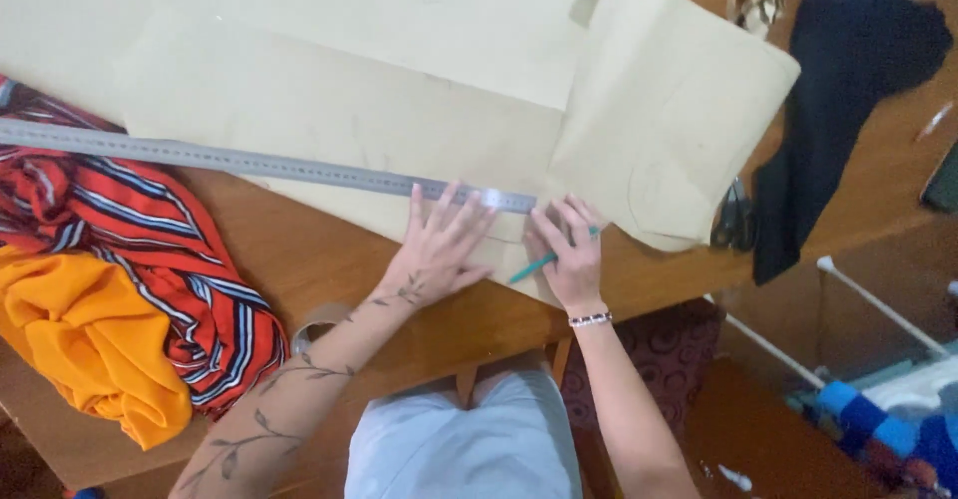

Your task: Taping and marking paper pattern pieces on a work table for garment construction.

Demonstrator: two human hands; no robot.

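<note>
A long flat grey metal ruler (pixel 269 166) lies across big tan paper sheets (pixel 399 110) on the brown wooden table (pixel 319 259). The left hand (pixel 439 249) presses flat on the ruler's near end, fingers spread wide. Just beside it, the right hand (pixel 571 254) pinches a thin teal pencil (pixel 544 259), its tip on the paper.

Striped red cloth (pixel 130 249), orange cloth (pixel 80 344), black garment (pixel 838 90), scissors (pixel 735 218).

We are looking at a sewing workshop: pattern paper (pixel 419 70) is covering the wooden table (pixel 299 249), with striped fabric (pixel 150 249) at nine o'clock and scissors (pixel 735 218) at three.
</note>
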